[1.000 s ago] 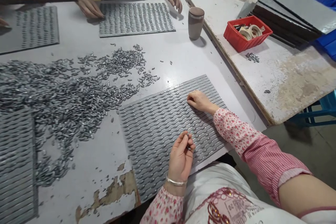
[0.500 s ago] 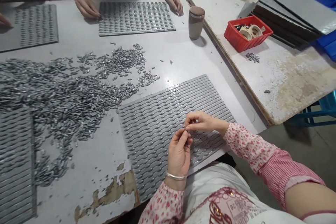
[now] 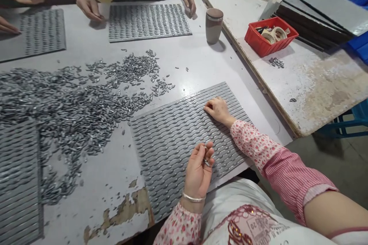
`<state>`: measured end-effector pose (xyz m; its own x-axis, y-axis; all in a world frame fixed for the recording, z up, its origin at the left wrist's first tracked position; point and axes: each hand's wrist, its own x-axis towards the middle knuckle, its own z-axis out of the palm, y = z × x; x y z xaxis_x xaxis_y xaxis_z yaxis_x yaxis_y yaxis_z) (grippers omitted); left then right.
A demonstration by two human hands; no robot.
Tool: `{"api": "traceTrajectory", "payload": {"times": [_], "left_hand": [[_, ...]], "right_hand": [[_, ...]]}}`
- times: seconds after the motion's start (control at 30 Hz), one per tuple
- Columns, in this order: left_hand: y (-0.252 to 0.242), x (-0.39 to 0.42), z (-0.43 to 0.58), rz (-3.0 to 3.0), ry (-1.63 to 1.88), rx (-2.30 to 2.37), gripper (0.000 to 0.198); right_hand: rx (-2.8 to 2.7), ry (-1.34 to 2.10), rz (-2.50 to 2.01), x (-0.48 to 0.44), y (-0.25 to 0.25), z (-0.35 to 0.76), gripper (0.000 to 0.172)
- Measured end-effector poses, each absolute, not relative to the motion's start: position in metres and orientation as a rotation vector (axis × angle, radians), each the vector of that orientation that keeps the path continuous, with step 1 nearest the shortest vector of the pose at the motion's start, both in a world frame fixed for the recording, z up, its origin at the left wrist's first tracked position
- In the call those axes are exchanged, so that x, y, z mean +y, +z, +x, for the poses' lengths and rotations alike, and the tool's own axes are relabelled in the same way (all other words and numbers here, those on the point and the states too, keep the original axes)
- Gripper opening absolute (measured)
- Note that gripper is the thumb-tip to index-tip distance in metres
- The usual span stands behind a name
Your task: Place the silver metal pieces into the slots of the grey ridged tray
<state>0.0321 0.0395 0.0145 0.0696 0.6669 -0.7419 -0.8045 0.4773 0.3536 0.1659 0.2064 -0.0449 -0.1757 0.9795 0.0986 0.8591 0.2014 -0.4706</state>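
A grey grooved board (image 3: 166, 153) lies aslant before me, with rows of small grey spindle-shaped pieces set in its grooves; toward its right end the grooves look bare. My right hand (image 3: 217, 110) rests over the board's upper right part, its fingers pinched down at a groove; whatever they hold is hidden. Above the board's lower middle, my left hand (image 3: 198, 168) is half curled, palm up, with some spindle-shaped pieces (image 3: 206, 162) in its fingers. A large loose heap of the same pieces (image 3: 83, 111) spreads over the table to the left.
Another grooved board (image 3: 18, 183) lies at the left edge. Across the table, co-workers' hands (image 3: 89, 7) are by two filled boards (image 3: 149, 21). A brown cup (image 3: 214, 26) stands near the table's right edge. The adjoining table holds a red bin (image 3: 270, 42) with tape rolls and stacked boards (image 3: 324, 15).
My right hand has left my left fingertips and moved up and away onto the board. My left hand has opened a little, showing the pieces in it. A co-worker's hand has drawn back from the far board.
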Motion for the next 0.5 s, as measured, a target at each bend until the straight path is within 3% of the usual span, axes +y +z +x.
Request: {"api": "traceTrajectory", "payload": {"times": [0.2, 0.4, 0.5], "left_hand": [[0.014, 0.041, 0.032, -0.189, 1.181, 0.963, 0.008], [0.01, 0.045, 0.033, -0.284, 1.18, 0.932, 0.003], [0.01, 0.048, 0.034, -0.291, 1.177, 0.925, 0.007]], "right_hand": [[-2.006, 0.497, -1.614, 0.202, -0.042, 0.166, 0.011], [-2.043, 1.457, -0.732, 0.156, -0.004, 0.173, 0.02], [-2.067, 1.485, -0.575, 0.141, 0.008, 0.171, 0.019]]}}
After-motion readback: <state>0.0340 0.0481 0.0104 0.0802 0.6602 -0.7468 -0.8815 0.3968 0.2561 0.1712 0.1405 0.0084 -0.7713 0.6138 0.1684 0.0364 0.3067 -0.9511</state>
